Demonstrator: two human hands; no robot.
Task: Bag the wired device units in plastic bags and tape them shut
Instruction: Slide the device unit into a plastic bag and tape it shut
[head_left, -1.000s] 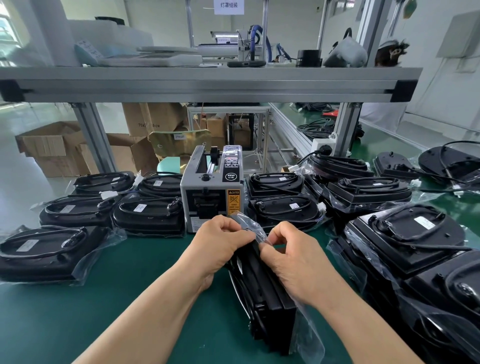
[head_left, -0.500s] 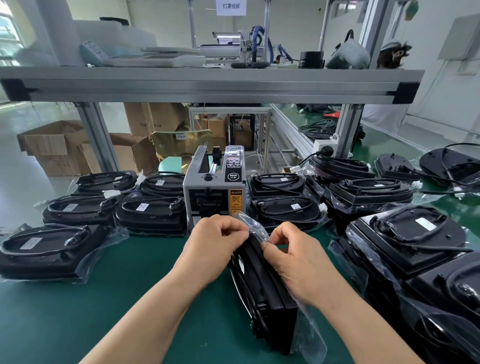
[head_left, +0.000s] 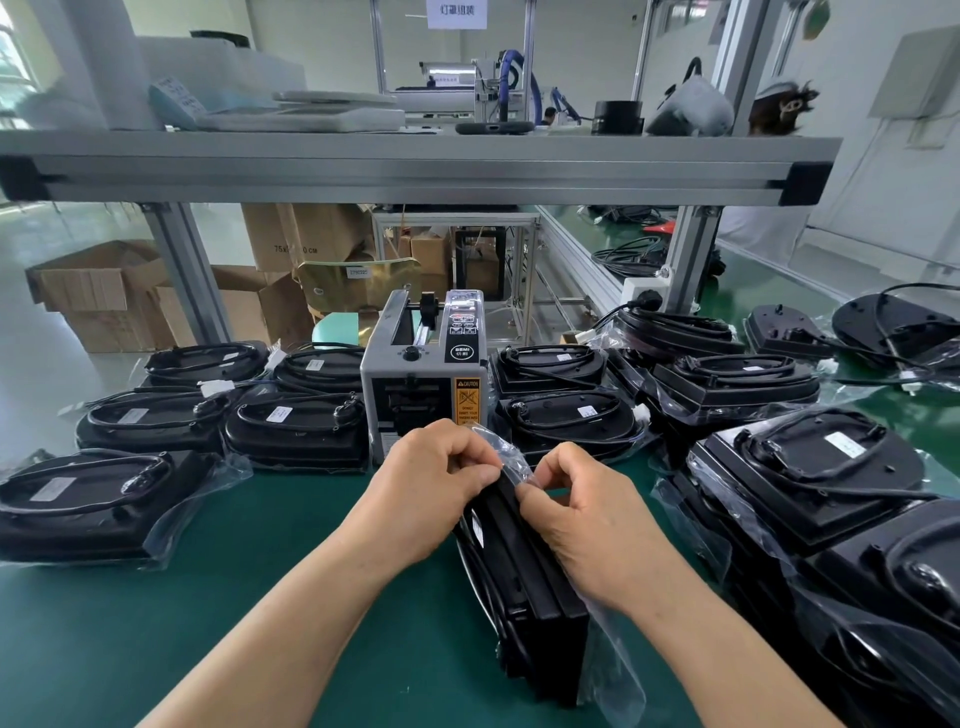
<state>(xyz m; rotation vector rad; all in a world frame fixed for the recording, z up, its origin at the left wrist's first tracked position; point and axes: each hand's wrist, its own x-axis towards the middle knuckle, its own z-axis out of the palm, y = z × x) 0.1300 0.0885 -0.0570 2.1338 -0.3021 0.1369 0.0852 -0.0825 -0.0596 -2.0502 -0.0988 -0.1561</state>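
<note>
A black device unit (head_left: 530, 587) stands on edge on the green table, inside a clear plastic bag (head_left: 610, 670). The bag's open top (head_left: 506, 452) is gathered above the unit's far end. My left hand (head_left: 431, 483) pinches that bag top from the left, and my right hand (head_left: 587, 514) pinches it from the right, fingertips close together. A grey tape dispenser (head_left: 423, 374) stands just behind my hands. Whether a piece of tape is between my fingers, I cannot tell.
Bagged black units lie in rows left (head_left: 296, 423) and right (head_left: 571, 415) of the dispenser. A stack of bagged units (head_left: 810, 467) crowds the right side. Unbagged units with loose cables (head_left: 883, 332) lie far right. An aluminium shelf beam (head_left: 415, 171) spans overhead. Cardboard boxes (head_left: 104, 296) stand beyond the table.
My hands have stayed on the bag top, shifting only slightly as the fingers work the plastic. The unit has not moved.
</note>
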